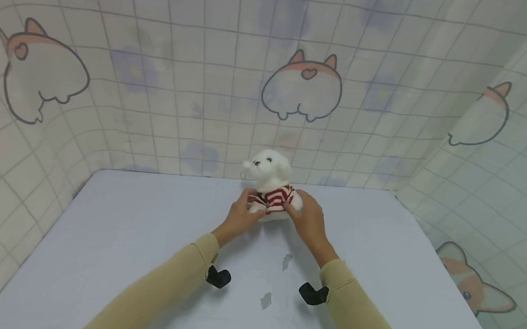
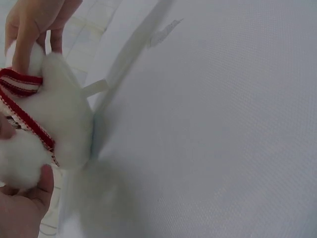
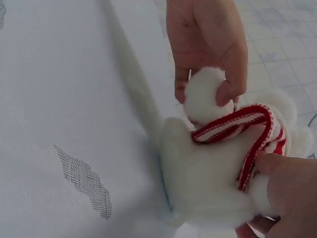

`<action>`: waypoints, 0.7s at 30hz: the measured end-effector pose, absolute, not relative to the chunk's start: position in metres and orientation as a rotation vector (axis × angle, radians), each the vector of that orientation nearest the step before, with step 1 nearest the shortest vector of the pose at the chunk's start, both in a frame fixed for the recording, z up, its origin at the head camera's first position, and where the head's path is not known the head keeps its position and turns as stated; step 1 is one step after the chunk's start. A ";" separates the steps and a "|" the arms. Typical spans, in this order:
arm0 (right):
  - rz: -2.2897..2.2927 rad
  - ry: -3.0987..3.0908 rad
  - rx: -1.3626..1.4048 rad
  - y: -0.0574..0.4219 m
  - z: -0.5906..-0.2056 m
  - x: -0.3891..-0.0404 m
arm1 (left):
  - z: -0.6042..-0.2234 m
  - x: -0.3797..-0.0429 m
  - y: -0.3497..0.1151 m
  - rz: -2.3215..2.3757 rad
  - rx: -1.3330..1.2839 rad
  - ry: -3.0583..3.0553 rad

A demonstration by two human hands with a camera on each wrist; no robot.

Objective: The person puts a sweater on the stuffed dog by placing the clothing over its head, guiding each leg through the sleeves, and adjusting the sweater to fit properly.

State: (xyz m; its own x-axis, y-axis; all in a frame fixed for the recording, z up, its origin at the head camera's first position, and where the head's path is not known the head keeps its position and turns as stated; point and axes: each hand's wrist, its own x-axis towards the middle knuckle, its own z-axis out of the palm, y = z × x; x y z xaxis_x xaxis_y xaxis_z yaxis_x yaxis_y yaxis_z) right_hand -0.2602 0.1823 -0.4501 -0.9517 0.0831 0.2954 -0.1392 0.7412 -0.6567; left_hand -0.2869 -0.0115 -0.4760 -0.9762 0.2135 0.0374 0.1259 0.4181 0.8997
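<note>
A white plush dog (image 1: 269, 170) in a red-and-white striped knit top (image 1: 276, 198) is upright near the table's far side, its face towards the upper left. My left hand (image 1: 240, 213) grips its arm on the left, thumb in front. On the other side my right hand (image 1: 309, 221) holds the opposite arm between thumb and fingers. Both wrist views show the round white paws pinched, with the left hand (image 3: 205, 44) and the right hand (image 2: 39, 22) each seen from across. A small pale tag (image 2: 95, 88) sticks out from the plush dog's underside, close to the tabletop.
The white table (image 1: 145, 238) stands against a tiled-pattern curtain (image 1: 214, 84) with cartoon corgi prints. Two grey worn patches (image 1: 266, 300) mark its cover. Black wrist-mounted devices (image 1: 219, 277) jut inward from both beige sleeves (image 1: 165, 283).
</note>
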 end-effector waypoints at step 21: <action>1.245 -2.680 0.209 0.158 -0.450 -0.265 | -0.456 -0.272 -0.046 1.670 0.358 2.842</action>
State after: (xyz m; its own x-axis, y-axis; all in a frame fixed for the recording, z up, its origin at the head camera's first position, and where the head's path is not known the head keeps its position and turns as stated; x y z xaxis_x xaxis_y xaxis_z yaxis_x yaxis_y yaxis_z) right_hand -0.2652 0.1584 -0.4496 -0.9742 -0.0519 0.2197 -0.2013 0.6395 -0.7419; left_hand -0.2719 -0.0460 -0.4556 -0.9618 0.0964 0.2563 0.2708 0.4737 0.8380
